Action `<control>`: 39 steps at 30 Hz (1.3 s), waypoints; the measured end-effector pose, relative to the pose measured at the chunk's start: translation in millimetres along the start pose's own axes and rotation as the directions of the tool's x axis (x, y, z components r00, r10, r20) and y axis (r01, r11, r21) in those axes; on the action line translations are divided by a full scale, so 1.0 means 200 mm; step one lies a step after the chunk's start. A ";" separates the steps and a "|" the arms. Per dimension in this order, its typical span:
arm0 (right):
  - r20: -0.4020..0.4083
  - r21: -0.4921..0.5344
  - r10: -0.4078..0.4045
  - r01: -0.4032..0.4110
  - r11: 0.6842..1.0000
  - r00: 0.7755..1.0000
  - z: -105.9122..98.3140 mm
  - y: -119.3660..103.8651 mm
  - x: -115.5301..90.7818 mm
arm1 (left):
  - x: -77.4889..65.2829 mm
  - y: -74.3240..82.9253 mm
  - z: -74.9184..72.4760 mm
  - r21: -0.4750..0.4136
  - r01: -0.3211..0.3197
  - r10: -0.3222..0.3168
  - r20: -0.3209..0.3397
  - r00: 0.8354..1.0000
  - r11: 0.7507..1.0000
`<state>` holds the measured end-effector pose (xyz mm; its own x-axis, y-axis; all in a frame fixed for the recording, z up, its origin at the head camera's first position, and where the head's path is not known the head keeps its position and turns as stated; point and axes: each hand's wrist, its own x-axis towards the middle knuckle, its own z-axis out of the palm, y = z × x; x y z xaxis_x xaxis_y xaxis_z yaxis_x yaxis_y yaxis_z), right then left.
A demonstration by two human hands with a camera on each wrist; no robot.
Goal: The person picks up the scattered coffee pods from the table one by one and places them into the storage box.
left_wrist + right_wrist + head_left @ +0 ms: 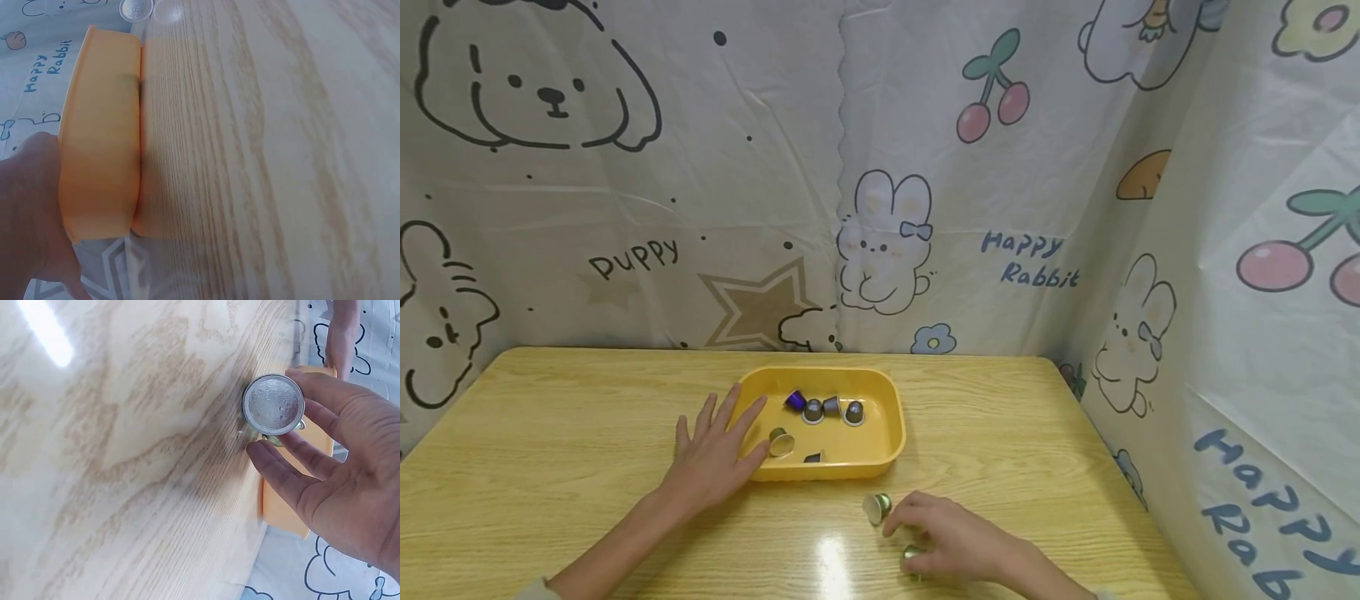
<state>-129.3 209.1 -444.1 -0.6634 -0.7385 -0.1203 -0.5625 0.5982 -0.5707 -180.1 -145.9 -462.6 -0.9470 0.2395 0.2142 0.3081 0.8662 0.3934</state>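
My right hand (958,537) is low over the table with loosely bent fingers. Its thumb meets a green coffee capsule (912,557), which it partly covers in the head view. In the right wrist view that capsule's silver lid (273,404) faces the camera, between thumb and fingers, with no firm grip visible. A second green capsule (877,507) lies on its side by my right fingertips. My left hand (715,458) rests with spread fingers over the left end of a yellow tray (820,472). Inside are several capsules, among them a purple one (796,401) and an olive one (781,442).
The wooden table (587,417) extends on both sides of the tray. A printed cloth (760,183) hangs along its back and right edges. A dark capsule (814,457) in the tray is partly hidden by the front wall.
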 end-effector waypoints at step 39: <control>-0.004 -0.059 0.012 -0.012 0.998 1.000 -0.11 -0.07 -0.02 | 0.00 0.00 0.00 0.001 0.006 -0.006 0.005 1.000 1.000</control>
<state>-129.6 209.2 -417.5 -0.6721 -0.7301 -0.1233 -0.5829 0.6244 -0.5200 -179.9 -145.3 -461.5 -0.9493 0.2366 0.2070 0.3023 0.8680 0.3939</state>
